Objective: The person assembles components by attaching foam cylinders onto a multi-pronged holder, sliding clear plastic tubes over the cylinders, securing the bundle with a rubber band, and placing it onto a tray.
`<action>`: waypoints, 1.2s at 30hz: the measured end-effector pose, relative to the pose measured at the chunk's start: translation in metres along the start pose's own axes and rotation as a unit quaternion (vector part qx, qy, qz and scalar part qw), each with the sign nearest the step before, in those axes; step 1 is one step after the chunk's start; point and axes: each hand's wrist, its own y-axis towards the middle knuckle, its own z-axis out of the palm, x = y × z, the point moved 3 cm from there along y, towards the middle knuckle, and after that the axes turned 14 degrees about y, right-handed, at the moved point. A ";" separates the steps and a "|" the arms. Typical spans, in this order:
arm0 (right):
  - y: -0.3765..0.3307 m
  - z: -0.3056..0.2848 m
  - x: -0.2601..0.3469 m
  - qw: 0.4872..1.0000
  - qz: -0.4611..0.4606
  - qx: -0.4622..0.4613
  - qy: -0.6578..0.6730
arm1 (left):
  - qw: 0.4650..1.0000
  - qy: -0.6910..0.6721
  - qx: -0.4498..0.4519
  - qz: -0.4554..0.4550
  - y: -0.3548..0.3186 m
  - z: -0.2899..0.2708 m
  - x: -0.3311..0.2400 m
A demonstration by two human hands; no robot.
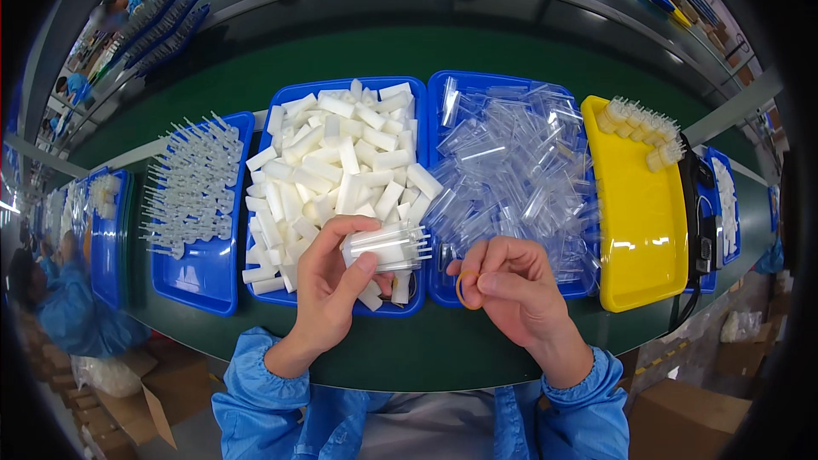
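My left hand (331,277) is closed round a bundle of clear tubes with white inserts (388,247), their thin ends pointing right. It is above the near part of a blue tray (345,83) heaped with white foam-like pieces (341,153). Between the thumb and fingers of my right hand (520,285) is a small orange rubber band (463,290), its loop hanging to the left. That hand is over the near edge of a second blue tray (436,119), which is piled with clear plastic tubes (520,162). A gap separates the band from the bundle.
At right, a yellow tray (643,247) carries several banded bundles (639,123) at its far end. A blue tray (196,277) on the left holds rows of thin-tipped clear parts (196,179). Black devices with cables (704,213) stand beside the yellow tray. Another person (81,307) sits far left.
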 end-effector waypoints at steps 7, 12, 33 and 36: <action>0.000 -0.001 0.004 0.995 -0.080 -0.059 -0.031 | 1.000 0.006 0.018 -0.010 0.000 0.002 0.003; -0.001 -0.005 0.006 0.993 -0.088 -0.066 -0.045 | 0.998 -0.019 0.035 -0.038 0.001 -0.001 0.005; -0.010 0.010 0.014 0.992 0.039 0.045 -0.113 | 0.963 -0.223 0.113 -0.104 -0.005 -0.002 0.010; -0.007 0.008 0.016 0.965 -0.046 0.044 -0.253 | 0.968 -0.188 0.128 -0.105 -0.004 0.002 0.009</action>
